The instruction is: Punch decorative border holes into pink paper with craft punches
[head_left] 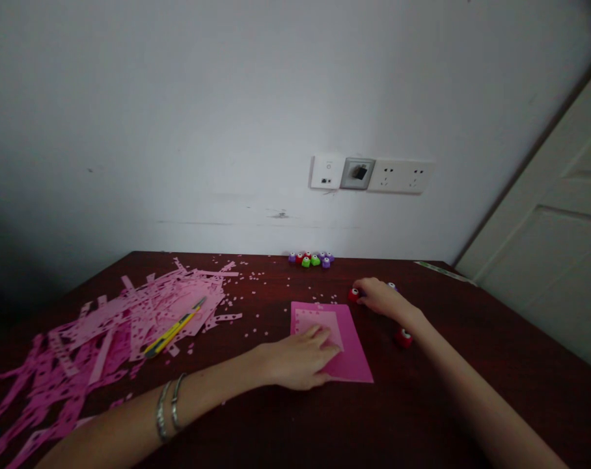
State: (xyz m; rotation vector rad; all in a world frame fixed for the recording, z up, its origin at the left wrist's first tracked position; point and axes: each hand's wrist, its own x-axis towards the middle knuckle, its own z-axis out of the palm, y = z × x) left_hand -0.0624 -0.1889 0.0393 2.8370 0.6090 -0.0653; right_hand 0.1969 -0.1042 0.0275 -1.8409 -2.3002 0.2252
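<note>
My left hand lies with its fingers spread over a light pink sheet that has small cut-outs along its upper and left edges. Under that sheet is a larger, darker pink sheet. Just beyond the upper right corner of the papers, my right hand has its fingers closed on a small red paper punch, which stands on the table. Part of a purple punch shows behind this hand. Another red punch sits beside my right forearm.
Punched pink paper strips are heaped on the left of the dark table, with a yellow utility knife on top. Several punches stand against the wall. A green-and-white strip lies at the back right. Tiny pink cut-outs are scattered about.
</note>
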